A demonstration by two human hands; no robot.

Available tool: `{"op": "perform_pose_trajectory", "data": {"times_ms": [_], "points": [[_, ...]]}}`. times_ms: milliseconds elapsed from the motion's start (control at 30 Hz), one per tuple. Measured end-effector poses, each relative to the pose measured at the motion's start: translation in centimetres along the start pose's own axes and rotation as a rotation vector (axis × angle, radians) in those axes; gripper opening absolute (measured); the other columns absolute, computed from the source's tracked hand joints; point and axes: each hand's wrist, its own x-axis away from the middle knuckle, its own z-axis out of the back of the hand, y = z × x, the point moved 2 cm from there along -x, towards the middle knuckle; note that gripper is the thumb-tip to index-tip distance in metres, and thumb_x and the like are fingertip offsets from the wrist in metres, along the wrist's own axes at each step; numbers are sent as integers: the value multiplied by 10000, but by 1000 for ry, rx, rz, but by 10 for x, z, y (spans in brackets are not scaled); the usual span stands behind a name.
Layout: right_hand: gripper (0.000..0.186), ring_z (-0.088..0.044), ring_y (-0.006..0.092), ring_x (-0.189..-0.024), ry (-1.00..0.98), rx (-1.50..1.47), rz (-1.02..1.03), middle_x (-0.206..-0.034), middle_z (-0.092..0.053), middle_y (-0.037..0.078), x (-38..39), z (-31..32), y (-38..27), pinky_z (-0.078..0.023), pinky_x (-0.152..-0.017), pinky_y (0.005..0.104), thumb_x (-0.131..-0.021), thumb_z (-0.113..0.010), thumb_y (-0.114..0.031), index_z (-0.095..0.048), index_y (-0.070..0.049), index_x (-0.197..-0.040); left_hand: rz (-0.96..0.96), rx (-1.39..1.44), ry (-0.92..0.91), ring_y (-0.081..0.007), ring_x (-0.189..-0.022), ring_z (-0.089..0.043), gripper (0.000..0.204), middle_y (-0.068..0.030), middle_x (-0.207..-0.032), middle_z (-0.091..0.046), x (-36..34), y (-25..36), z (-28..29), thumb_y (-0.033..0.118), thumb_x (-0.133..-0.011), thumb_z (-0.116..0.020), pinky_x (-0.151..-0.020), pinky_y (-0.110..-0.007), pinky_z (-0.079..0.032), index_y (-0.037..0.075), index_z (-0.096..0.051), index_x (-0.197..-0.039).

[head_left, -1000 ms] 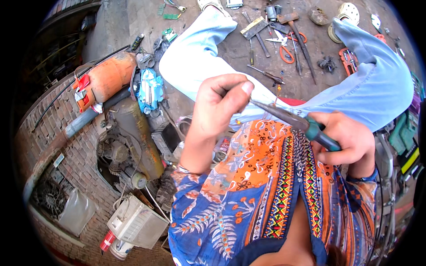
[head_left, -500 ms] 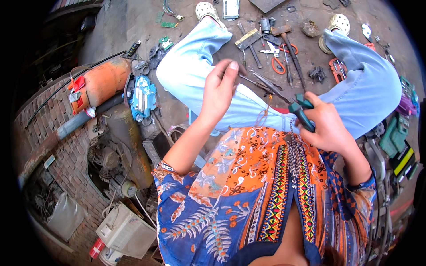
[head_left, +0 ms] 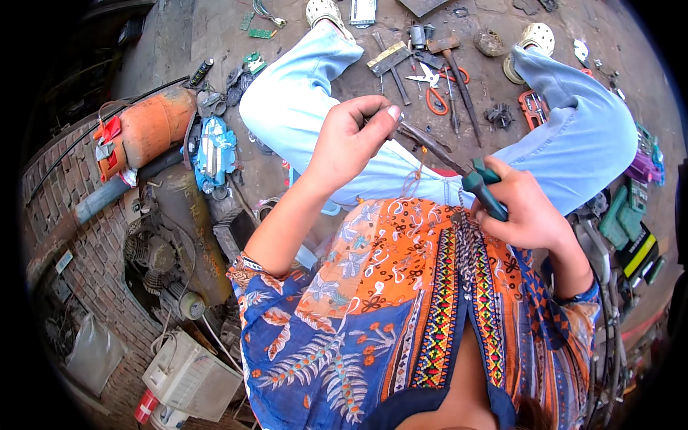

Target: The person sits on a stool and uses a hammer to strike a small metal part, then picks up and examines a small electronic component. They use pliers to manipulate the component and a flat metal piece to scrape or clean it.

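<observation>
Over my lap, my right hand [head_left: 527, 204] is wrapped round the dark green grips of a pair of long-nosed pliers [head_left: 436, 147]. The long metal jaws reach left, almost together, to the fingertips of my left hand [head_left: 350, 140]. Thumb and fingers of that hand are pinched by the jaw tips; whatever lies between them is too small and covered to name. On the ground beyond my hands lie a hammer [head_left: 462, 82], orange-handled scissors [head_left: 434, 97] and a second hammer-like tool with a flat, pale head [head_left: 389, 59].
An orange gas cylinder [head_left: 147, 129] lies at the left by a blue plastic bundle [head_left: 213, 154] and a rusty compressor tank [head_left: 188, 233]. An orange-red tool [head_left: 532, 109] sits by my right leg, near green cases [head_left: 625, 215]. Green circuit boards [head_left: 259, 33] lie at the far left.
The pliers' jaws have closed from a spread position, and their tips now meet my left fingertips. My left hand has shifted slightly toward the pliers; the whole view has moved a little.
</observation>
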Motion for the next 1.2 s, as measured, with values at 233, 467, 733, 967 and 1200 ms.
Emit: {"op": "perform_pose_trajectory", "data": {"times_ms": [233, 467, 733, 967, 1200], "points": [[155, -550, 312, -716, 275, 637, -68, -873, -506, 152, -8, -7, 0, -450, -591, 409, -602, -628, -115, -525, 0, -592, 438, 504, -190, -33, -395, -265, 255, 58, -509, -340, -8, -18, 5, 181, -885, -492, -348, -209, -205, 62, -438, -666], [152, -535, 241, -691, 1, -128, 14, -803, -525, 123, -2, -6, 10, -413, -546, 330, -636, -605, -151, -602, 2, -637, -497, -481, 119, -106, -489, -428, 123, 11, -601, -465, -6, -4, 4, 151, -821, -569, -425, -253, -332, 37, -538, -856], [415, -401, 93, -451, -468, -1371, -183, -737, -434, 68, 15, -17, 25, -289, -382, 199, -672, -587, -317, -645, 93, -702, -1098, -974, 128, -185, -498, -459, 342, -34, -611, -491, -4, -7, 3, 8, -608, -696, -434, -297, -351, 51, -614, -937], [415, -398, 117, -454, -526, -1263, -40, -741, -440, 80, 18, -19, 40, -305, -399, 223, -676, -586, -335, -651, 75, -701, -962, -849, -54, -185, -513, -464, 216, -47, -609, -497, 0, 6, 7, -4, -617, -697, -445, -289, -356, 49, -661, -823], [144, -526, 274, -647, -83, 202, -3, -749, -497, 108, 7, 5, -2, -388, -544, 364, -590, -639, -146, -583, -15, -610, -339, -516, -363, -151, -620, -519, 86, -56, -675, -571, 0, 7, 18, 70, -747, -649, -578, -273, -407, -3, -637, -791]]}}
